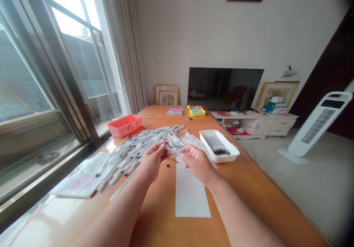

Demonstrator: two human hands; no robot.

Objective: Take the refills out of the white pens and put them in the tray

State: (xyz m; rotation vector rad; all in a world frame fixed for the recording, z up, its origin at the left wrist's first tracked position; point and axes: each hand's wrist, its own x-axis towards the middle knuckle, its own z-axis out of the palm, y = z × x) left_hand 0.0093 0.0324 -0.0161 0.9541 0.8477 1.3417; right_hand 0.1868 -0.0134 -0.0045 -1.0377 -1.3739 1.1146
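Observation:
My left hand (153, 161) and my right hand (198, 163) are close together over the table, fingers pinched. Between them runs a pale, translucent pen barrel (173, 150), gripped near each end. Behind and left of the hands lies a large loose heap of similar pen barrels (138, 147), several with black ends. Beneath my right hand is a white paper strip (192, 199). A small black cap (168, 165) lies on the wood near my left fingers. To the right, a white tray (234, 154) holds a row of clear pens with black tips.
A coral plastic box (118, 129) stands at the left behind the heap. A booklet (80, 184) lies near the left edge, partly under pens. Farther back are a colourful book (174, 111) and a yellow box (201, 113). The wooden table's right edge (276, 184) drops to the floor.

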